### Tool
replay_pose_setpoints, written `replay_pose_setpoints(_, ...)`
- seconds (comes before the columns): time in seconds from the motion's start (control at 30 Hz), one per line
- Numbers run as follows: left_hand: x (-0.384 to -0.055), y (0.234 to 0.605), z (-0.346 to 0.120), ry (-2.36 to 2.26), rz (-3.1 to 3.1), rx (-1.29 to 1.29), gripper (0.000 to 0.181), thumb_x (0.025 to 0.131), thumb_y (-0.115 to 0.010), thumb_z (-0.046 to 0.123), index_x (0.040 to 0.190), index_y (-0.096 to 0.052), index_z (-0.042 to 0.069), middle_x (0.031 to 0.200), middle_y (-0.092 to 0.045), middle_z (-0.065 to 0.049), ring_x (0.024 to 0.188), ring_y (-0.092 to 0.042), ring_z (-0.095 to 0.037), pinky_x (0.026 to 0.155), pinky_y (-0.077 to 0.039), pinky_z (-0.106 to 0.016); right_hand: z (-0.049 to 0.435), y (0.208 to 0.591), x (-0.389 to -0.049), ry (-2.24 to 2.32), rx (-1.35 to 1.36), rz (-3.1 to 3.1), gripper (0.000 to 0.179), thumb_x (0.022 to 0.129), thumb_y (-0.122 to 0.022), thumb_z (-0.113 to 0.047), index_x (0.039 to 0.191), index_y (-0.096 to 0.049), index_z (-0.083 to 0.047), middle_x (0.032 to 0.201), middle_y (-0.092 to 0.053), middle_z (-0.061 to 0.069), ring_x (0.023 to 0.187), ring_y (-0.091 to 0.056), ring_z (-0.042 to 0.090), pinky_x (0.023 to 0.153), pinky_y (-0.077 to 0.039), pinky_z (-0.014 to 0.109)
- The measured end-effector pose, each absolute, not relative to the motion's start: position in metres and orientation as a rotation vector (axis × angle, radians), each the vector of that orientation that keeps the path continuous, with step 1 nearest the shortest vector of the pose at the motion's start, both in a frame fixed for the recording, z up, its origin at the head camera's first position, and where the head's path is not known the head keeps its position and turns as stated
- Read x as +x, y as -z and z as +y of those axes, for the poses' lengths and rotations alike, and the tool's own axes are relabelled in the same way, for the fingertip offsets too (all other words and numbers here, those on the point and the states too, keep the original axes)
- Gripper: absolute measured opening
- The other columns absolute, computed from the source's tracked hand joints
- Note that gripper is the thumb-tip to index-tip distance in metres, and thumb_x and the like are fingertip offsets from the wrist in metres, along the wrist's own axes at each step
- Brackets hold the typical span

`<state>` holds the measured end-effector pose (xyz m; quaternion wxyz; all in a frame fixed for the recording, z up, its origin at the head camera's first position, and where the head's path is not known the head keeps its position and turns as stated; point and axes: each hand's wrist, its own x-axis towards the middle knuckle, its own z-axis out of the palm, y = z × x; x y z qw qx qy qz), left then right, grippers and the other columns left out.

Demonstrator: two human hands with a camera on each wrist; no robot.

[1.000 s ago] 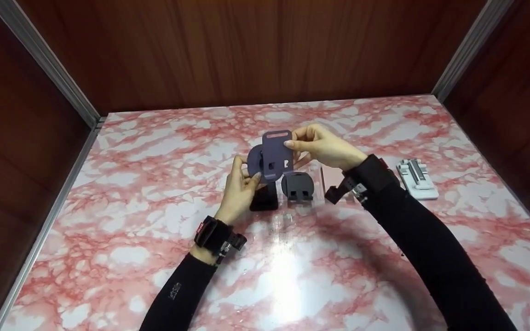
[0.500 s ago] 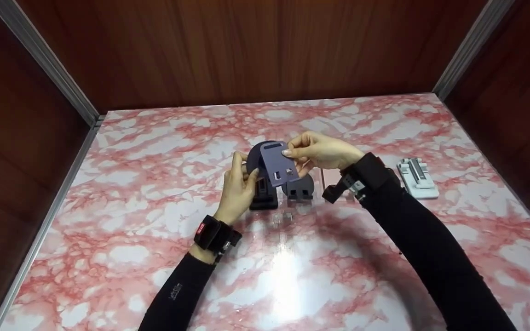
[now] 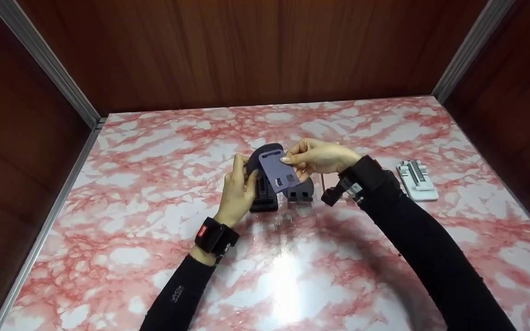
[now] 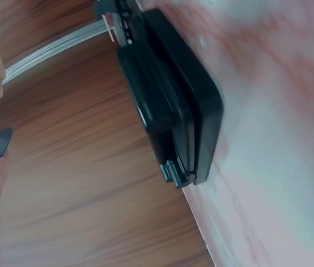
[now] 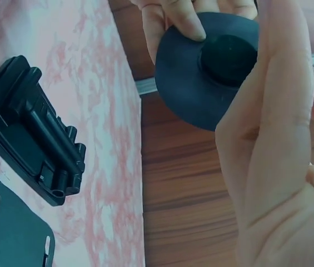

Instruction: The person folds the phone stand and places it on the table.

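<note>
Above the table, in the head view, my left hand (image 3: 237,193) pinches a dark round disc (image 3: 255,161) by its edge. My right hand (image 3: 322,157) pinches a flat purple plate (image 3: 278,169), with one long slot and two small square holes, between thumb and fingers. The plate overlaps the disc; whether they are joined cannot be told. In the right wrist view the disc (image 5: 184,83) shows a raised round centre. Below the hands lies a black folded stand (image 3: 263,202), seen also in the left wrist view. Beside it is a dark rounded plate (image 3: 302,189) with two square holes, partly hidden.
A white folded stand (image 3: 417,180) lies at the right. A flat pink piece (image 3: 331,180) shows partly behind the right wrist. Small clear bits (image 3: 284,219) lie in front of the dark pieces. Wooden panels (image 3: 265,50) wall the marbled table (image 3: 131,220) at the back and sides.
The purple plate has tilted and come lower with my right hand. The disc has turned in my left hand, which stays at nearly the same place. The black stand shows more.
</note>
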<state>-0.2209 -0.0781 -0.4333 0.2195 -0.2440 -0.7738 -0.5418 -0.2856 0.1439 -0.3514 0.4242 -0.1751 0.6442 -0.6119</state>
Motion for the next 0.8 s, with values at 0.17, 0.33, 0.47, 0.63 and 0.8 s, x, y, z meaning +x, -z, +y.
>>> replay_pose_setpoints(0.17,-0.222,0.433,-0.078,1.676,-2.101,-0.633,0.015,0.095,-0.052,-0.01,0.105,-0.042,-0.005,0.1,-0.072,-0.028,0.092,-0.073,-0.034,0.08,-0.062,-0.032,0.14,0.349,-0.279,1.578,-0.478,1.767,0.028,0.1,-0.057,-0.01,0.073,-0.066,-0.01,0.058,-0.052,-0.004,0.053,-0.059,0.006,0.053,-0.057,0.02)
replay_pose_setpoints(0.33,-0.223,0.431,-0.078,1.779,-2.073,-0.589,0.018,0.094,-0.051,-0.013,0.107,-0.04,-0.006,0.1,-0.071,-0.03,0.093,-0.073,-0.036,0.081,-0.062,-0.034,0.134,0.348,-0.27,1.605,-0.535,2.083,0.015,0.093,-0.069,-0.017,0.092,-0.057,-0.008,0.082,-0.06,0.0,0.071,-0.061,0.01,0.066,-0.061,0.027)
replay_pose_setpoints(0.47,-0.223,0.428,-0.077,1.861,-2.042,-0.559,0.019,0.094,-0.051,-0.012,0.108,-0.039,-0.007,0.101,-0.07,-0.032,0.093,-0.072,-0.038,0.081,-0.062,-0.038,0.134,0.348,-0.266,1.565,-0.533,2.229,0.046,0.089,-0.074,-0.027,0.122,-0.051,-0.007,0.113,-0.059,0.007,0.099,-0.062,0.016,0.087,-0.057,0.031)
replay_pose_setpoints(0.63,-0.221,0.427,-0.076,1.978,-2.014,-0.524,0.02,0.094,-0.049,-0.013,0.11,-0.038,-0.006,0.104,-0.069,-0.034,0.091,-0.072,-0.039,0.082,-0.061,-0.043,0.138,0.356,-0.265,1.579,-0.531,2.02,0.057,0.098,-0.061,-0.024,0.148,-0.039,-0.008,0.137,-0.053,0.011,0.116,-0.057,0.021,0.105,-0.049,0.04)
replay_pose_setpoints(0.8,-0.221,0.43,-0.074,2.052,-2.038,-0.487,0.022,0.096,-0.049,-0.01,0.115,-0.038,-0.005,0.114,-0.067,-0.032,0.091,-0.073,-0.039,0.082,-0.061,-0.041,0.137,0.367,-0.264,1.75,-0.479,1.76,0.048,0.102,-0.053,-0.013,0.145,-0.039,0.003,0.124,-0.058,0.006,0.112,-0.059,0.015,0.112,-0.044,0.045)
